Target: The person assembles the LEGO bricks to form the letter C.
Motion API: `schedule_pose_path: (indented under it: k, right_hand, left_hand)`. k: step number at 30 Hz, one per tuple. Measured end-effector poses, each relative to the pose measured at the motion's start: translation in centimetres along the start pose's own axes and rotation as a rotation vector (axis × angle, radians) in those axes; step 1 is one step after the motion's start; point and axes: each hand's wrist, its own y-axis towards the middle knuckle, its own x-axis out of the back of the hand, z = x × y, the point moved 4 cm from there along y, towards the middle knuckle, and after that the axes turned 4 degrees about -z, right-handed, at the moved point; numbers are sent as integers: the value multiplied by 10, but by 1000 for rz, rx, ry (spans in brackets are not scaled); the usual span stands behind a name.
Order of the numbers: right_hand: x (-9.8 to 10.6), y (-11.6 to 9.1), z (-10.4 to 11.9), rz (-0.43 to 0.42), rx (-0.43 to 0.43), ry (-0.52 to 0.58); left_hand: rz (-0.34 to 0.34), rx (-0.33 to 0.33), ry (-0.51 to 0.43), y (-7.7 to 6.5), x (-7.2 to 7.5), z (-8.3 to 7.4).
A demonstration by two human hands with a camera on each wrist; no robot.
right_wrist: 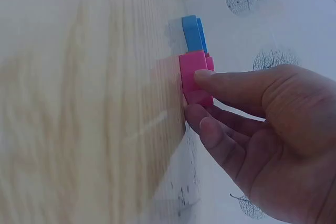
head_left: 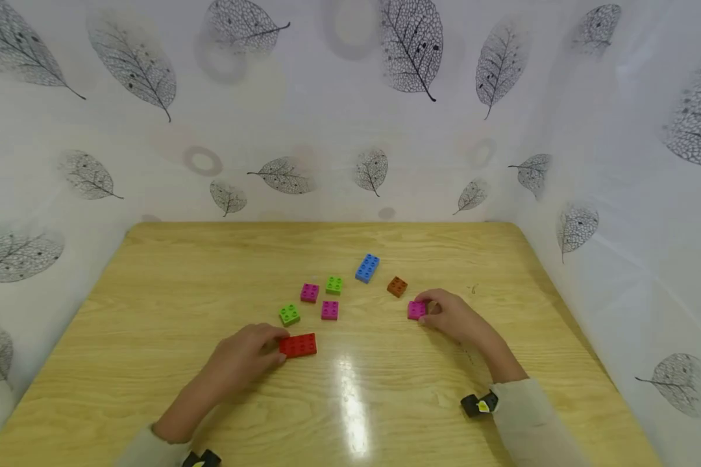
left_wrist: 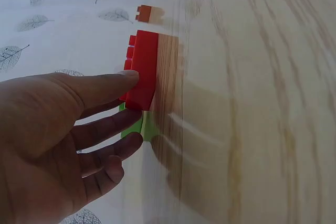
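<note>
My left hand (head_left: 242, 355) pinches the left end of a long red building brick (head_left: 301, 345) lying studs up on the table. In the left wrist view the thumb presses the red brick's (left_wrist: 144, 66) near side, fingers behind it. Over on the right, my right hand (head_left: 452, 318) pinches a small pink brick (head_left: 416, 310) by its right end. The right wrist view shows the thumb on the face of that pink brick (right_wrist: 193, 69), close to the wood. A green brick (head_left: 289, 315) lies just beyond the red one.
Two more pink bricks (head_left: 330, 310) and another green brick (head_left: 334, 285) lie mid-table. Farther back are a long blue brick (head_left: 367, 268) and a brown-orange brick (head_left: 397, 287). The wooden table (head_left: 198, 272) meets a leaf-print cloth (head_left: 327, 117) at its back and sides.
</note>
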Motion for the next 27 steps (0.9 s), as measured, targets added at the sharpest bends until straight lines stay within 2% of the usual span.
schedule_pose_path:
  k: [3,11,23,27]
  right_hand:
    - [-3,-1,4,19,23,17]
    - [-16,-5,16,68,52,-25]
    - [-41,-9,39,126,114,20]
    - [-47,-9,46,130,170,5]
  left_hand:
    - [7,-9,-14,3,-2,-3]
    - [48,-20,-34,11,-11,-9]
    - [75,-65,-53,21,-20,-26]
    - [91,-91,-58,25,-23,-33]
